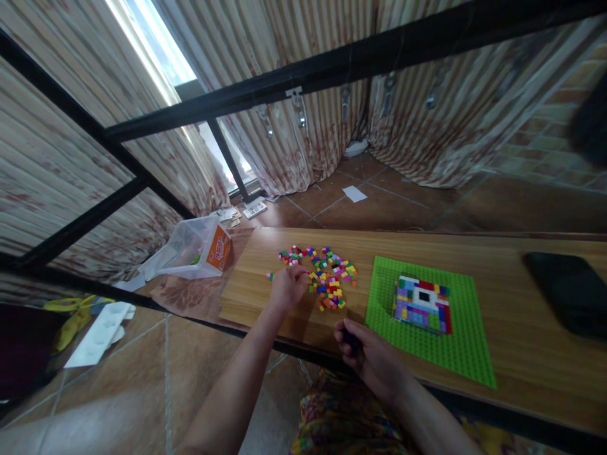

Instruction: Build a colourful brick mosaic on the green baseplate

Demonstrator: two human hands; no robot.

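- Right here at the near edge of the wooden table (251, 284), the right hand (361, 351) is curled, fingers bent in toward the palm; a dark patch shows inside, and I can't tell whether it's a held piece or shadow.
- To its right, the green baseplate (458, 360) lies flat, and on it sits a multicoloured brick build (417, 311) with a black square near its middle.
- Over at the right end, a dark flat object (564, 291).
- Left of centre, the left hand (288, 285) is down at the loose bricks (333, 292), fingertips close together at the pile's left side; whether they grip one, I can't tell.
- Farther left, past the table's end, a clear plastic box (192, 243) with an orange label.
- Far back, white paper (355, 193) on the tiles, then striped curtains (308, 151).
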